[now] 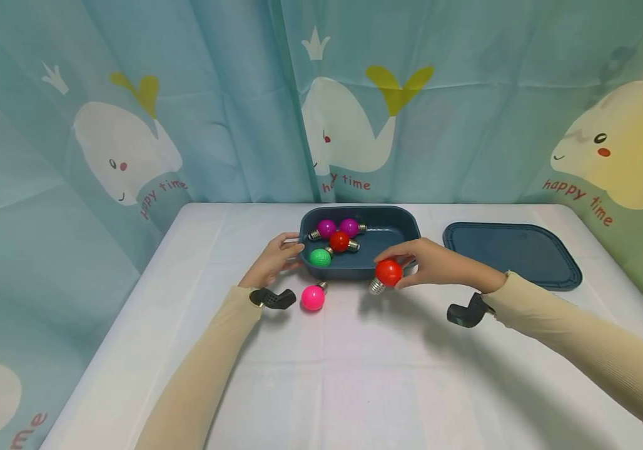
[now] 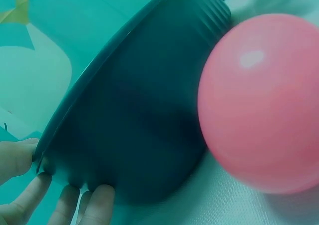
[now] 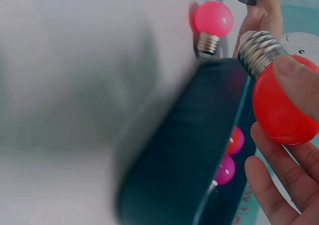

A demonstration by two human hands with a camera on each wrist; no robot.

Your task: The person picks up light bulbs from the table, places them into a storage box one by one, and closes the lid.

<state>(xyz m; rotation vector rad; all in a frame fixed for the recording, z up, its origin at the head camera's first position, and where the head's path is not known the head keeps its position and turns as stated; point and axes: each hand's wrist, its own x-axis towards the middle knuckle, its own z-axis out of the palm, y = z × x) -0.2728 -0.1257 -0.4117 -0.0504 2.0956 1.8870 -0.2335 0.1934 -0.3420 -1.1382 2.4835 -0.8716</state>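
My right hand [image 1: 433, 262] holds a red light bulb [image 1: 389, 273] between thumb and fingers, in front of the dark blue box's right part. The bulb's silver screw base points down and left in the head view. My left hand [image 1: 274, 259] grips the box [image 1: 349, 274] at its left end, the thumb at the rim and the fingertips against the outer wall. Inside the box lie two purple bulbs [image 1: 327, 229], another red bulb [image 1: 339, 242] and a green textured bulb [image 1: 320, 257]. A pink bulb [image 2: 264, 105] lies on the table close to the box's front wall.
A flat dark blue lid or tray [image 1: 513, 256] lies on the white-covered table [image 1: 333, 375], to the right of the box. Blue-green curtains [image 1: 231, 125] with whale prints stand behind the table and along its sides.
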